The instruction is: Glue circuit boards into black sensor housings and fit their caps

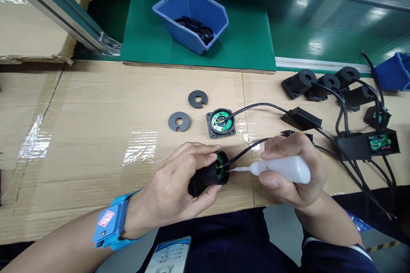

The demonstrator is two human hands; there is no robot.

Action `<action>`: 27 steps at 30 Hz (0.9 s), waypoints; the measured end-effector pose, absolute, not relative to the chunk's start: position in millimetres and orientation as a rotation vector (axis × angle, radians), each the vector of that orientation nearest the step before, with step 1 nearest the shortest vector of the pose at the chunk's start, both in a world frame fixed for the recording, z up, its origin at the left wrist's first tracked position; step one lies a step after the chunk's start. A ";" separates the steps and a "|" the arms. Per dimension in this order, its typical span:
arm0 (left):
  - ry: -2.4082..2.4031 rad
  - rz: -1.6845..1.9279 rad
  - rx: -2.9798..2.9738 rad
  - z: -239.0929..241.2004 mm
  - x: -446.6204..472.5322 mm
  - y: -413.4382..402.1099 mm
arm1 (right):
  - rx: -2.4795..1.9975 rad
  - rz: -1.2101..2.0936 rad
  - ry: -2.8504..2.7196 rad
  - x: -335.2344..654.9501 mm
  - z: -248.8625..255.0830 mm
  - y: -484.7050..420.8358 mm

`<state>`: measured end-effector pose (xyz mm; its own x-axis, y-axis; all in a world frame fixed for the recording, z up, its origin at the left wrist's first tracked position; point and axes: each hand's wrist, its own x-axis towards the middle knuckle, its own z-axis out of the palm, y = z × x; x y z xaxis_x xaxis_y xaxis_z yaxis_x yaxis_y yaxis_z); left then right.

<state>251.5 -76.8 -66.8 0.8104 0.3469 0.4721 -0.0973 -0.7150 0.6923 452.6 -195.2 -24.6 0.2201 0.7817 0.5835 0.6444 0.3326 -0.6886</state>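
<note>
My left hand (182,175) is wrapped round a black cylindrical housing (205,178), tilted so its open end faces right. Inside that end a green circuit board (219,167) shows, with a black cable (245,152) running out of it. A white squeeze bottle (285,169) is gripped in my right hand (296,170), its thin nozzle pointing left at the housing's rim. Whether the tip touches the rim I cannot tell. Just beyond lies a square-flanged housing (221,134) with a green board and cable. Two dark notched discs (179,121) rest to its left.
Several black cylindrical housings (299,83) with cables stand at the right, near black finned boxes (303,118) and an open box with a board (381,141). A blue bin (163,10) holding black parts sits on a green board at the back. A phone (169,256) lies at my lap.
</note>
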 end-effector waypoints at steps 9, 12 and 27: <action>0.187 0.769 2.251 -65.0 249.5 -77.2 | -1.368 0.173 -1.488 451.8 -24.6 -195.4; 0.195 0.762 2.245 -64.1 250.3 -77.4 | -1.382 0.168 -1.501 452.0 -24.5 -195.5; 0.465 0.318 1.876 -58.7 244.2 -78.5 | -1.392 -0.095 -1.636 449.3 -23.3 -189.9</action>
